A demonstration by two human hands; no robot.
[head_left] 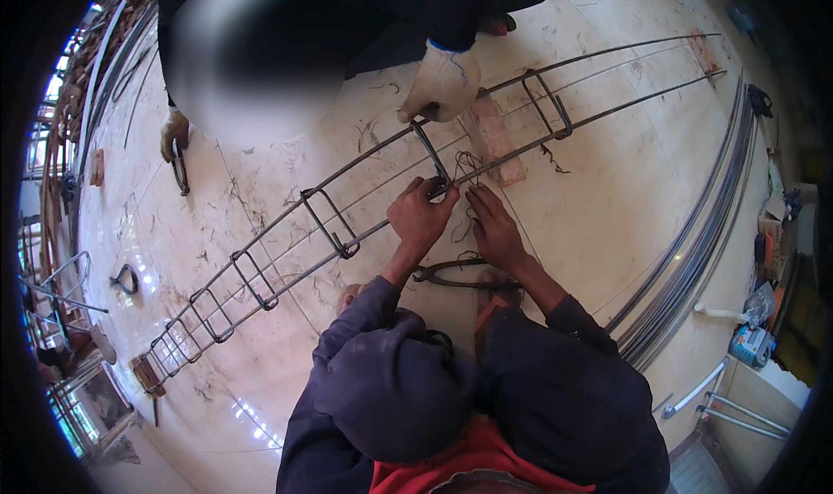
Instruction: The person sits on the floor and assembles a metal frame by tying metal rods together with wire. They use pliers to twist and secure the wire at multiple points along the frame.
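A long reinforcement cage of thin steel bars and rectangular stirrups lies diagonally across the floor in front of me. My left hand is closed around the near corner of a stirrup, where it meets the near bar. Beside it, just across that bar, my right hand has its fingertips pinched at a thin tie wire; the exact grip is partly hidden. Pincers lie on the floor below my hands. Opposite, a co-worker's gloved hand touches the far end of the same stirrup.
The co-worker's other gloved hand holds pincers. Bricks prop the cage. Long loose steel bars lie at the right, near boxes and bags. More bars stack at the far left. Wire scraps litter the tiles.
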